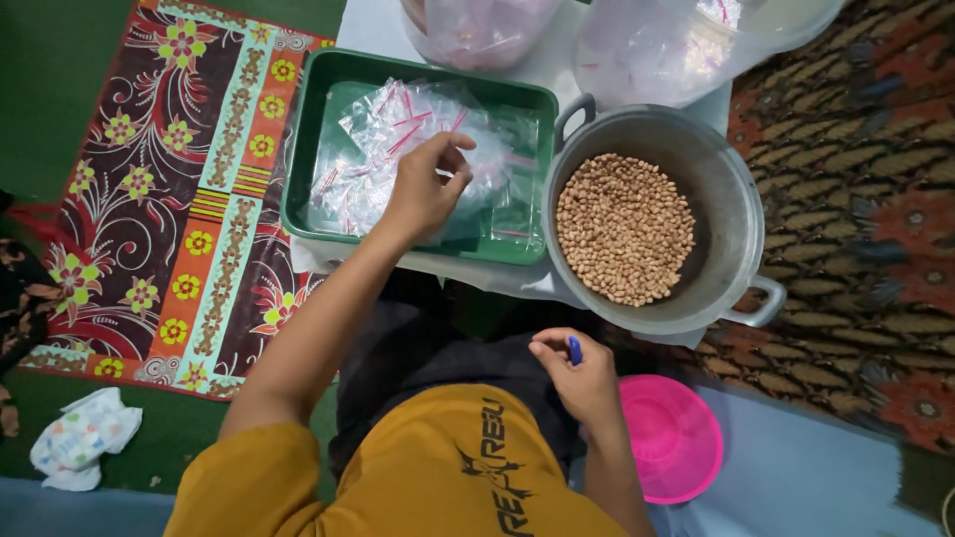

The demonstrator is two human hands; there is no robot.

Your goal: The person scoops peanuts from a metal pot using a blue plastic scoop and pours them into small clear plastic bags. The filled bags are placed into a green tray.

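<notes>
Over the rectangular green plastic tray (323, 129) my left hand (426, 189) reaches forward, thumb and fingertips pinched on one of the small clear plastic zip bags with red seal strips (398, 124) heaped inside it. The bags lie in a loose crumpled pile that fills most of the tray, and my hand rests on the near part of the pile.

Just to the right of the tray, touching its edge, stands a round grey metal pot with two loop handles (731, 214), partly filled with pale brown shelled peanuts (625, 229). My right hand (582, 378) hangs close to my body, below the pot and apart from it, fingers curled around a small blue object (574, 349); only its tip shows beside my thumb, and I cannot tell what it is.

Beside my right wrist a round bright pink plastic lid (671, 438) lies flat on a pale blue surface. Beyond the tray, at the far edge, sit clear plastic bags and a see-through container (686, 45) on a white sheet. To my left spreads a patterned mat with flowers in red, orange and turquoise (179, 199), and near its close corner lies a crumpled white cloth (85, 438) on the green floor. I wear a mustard-yellow shirt (398, 477).
</notes>
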